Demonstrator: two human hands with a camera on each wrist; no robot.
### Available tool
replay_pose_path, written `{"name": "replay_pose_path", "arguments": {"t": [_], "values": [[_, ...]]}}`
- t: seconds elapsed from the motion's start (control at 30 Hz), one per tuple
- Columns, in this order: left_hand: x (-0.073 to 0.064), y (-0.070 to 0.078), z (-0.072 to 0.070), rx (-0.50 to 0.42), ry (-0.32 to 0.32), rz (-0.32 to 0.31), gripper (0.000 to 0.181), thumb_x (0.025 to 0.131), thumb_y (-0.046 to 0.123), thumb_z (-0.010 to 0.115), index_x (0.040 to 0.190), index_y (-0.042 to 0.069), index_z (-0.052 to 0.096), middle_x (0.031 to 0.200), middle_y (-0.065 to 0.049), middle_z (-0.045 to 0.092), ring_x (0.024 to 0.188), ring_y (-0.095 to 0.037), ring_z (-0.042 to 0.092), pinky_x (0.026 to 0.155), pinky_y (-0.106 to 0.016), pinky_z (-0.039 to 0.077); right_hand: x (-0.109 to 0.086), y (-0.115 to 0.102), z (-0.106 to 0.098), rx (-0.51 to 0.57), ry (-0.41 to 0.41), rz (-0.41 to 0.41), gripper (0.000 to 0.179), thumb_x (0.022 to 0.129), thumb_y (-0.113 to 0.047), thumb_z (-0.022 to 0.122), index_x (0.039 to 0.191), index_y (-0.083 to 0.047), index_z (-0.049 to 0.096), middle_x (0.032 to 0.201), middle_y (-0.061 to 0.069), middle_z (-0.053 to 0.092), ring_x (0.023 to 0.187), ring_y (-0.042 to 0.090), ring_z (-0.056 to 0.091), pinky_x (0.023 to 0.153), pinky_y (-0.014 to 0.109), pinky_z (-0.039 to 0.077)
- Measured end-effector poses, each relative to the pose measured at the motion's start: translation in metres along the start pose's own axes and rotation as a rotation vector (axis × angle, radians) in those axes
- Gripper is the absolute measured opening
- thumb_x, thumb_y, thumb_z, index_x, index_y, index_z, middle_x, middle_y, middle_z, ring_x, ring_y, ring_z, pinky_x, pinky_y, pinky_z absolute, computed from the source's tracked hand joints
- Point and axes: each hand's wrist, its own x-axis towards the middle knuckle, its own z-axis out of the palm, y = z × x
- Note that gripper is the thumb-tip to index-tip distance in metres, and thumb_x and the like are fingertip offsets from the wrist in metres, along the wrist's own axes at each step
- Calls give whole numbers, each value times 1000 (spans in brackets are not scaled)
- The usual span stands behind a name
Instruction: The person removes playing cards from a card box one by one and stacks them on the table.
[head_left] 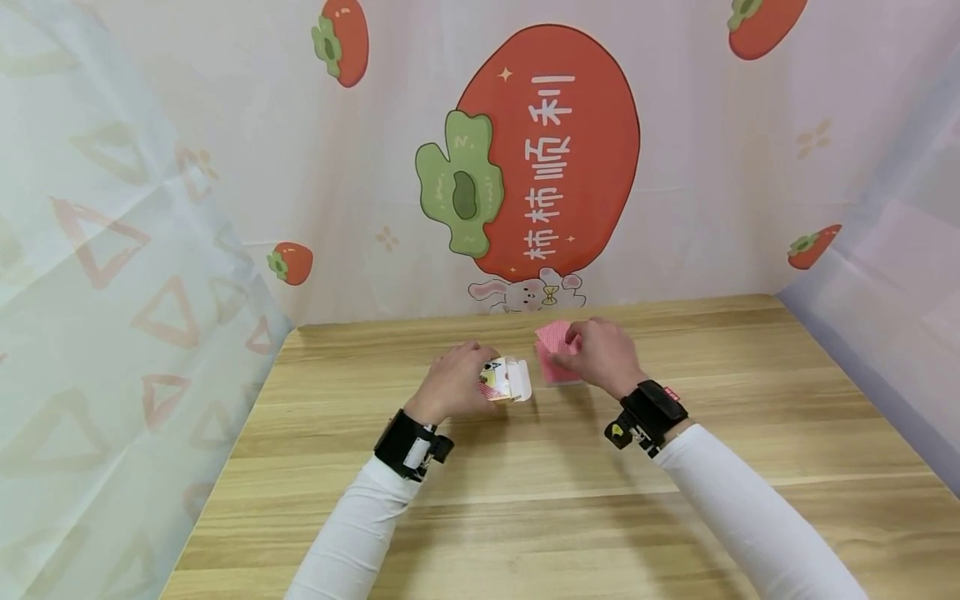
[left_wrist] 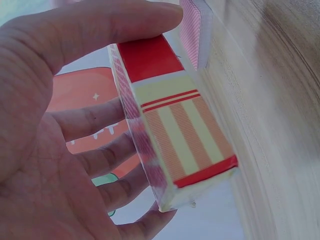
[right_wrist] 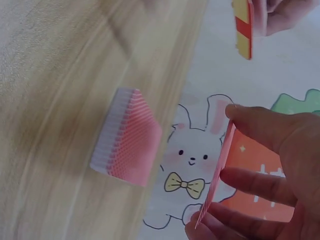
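My left hand (head_left: 453, 383) grips a playing card box (head_left: 497, 379) between thumb and fingers, held off the table. The box's white end flap stands open toward the right, and an ace is printed on its face. A red, cream and striped narrow side of the box (left_wrist: 185, 115) shows in the left wrist view. My right hand (head_left: 603, 354) pinches a thin, red-backed playing card (right_wrist: 216, 172) between thumb and fingers; whether it is one card or more, I cannot tell. Below it, the deck of cards (right_wrist: 132, 145) lies stacked on the table, apart from the held card.
The wooden table (head_left: 480, 517) runs back to a hanging white cloth (head_left: 360, 167) printed with persimmons and a rabbit. More pale cloth (head_left: 97, 333) hangs along the left side, and on the right too. Black camera straps (head_left: 652, 412) sit on both wrists.
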Motion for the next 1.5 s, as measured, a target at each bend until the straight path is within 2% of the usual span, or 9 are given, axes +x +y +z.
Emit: {"name": "replay_pose_path", "arguments": {"t": [0.3,0.47,0.67,0.93,1.5], "values": [[0,0,-1,12,1,-1,71,56,38,81,118,16,58,106,2,52,96,-16,48,79,-42,39,1,-4,23,7,28,147,44,71,-52,70,87,-11,63,71,3,50,66,22,46,53,33,35],[-1,0,-1,16,-1,-1,71,56,38,82,119,15,57,106,2,52,96,-17,49,79,-43,39,1,-2,38,-15,46,188,41,72,-51,69,78,-11,60,70,5,50,65,23,47,54,34,35],[-1,-1,0,18,-6,-8,72,56,40,81,119,16,57,105,3,52,95,-15,48,79,-41,38,3,-1,52,-64,49,216,43,71,-52,69,71,-11,56,67,6,50,62,23,48,51,35,36],[-2,-1,1,13,8,-1,70,57,37,82,118,14,58,106,2,52,95,-17,48,78,-42,38,4,-5,59,-132,42,234,46,72,-54,67,72,-9,57,69,9,51,60,25,49,48,36,38],[-2,-4,4,15,2,-1,68,57,36,81,118,15,58,106,1,53,97,-17,48,79,-41,38,6,-5,66,-161,39,237,46,73,-52,67,68,-8,54,64,8,50,56,23,49,45,35,37]]}}
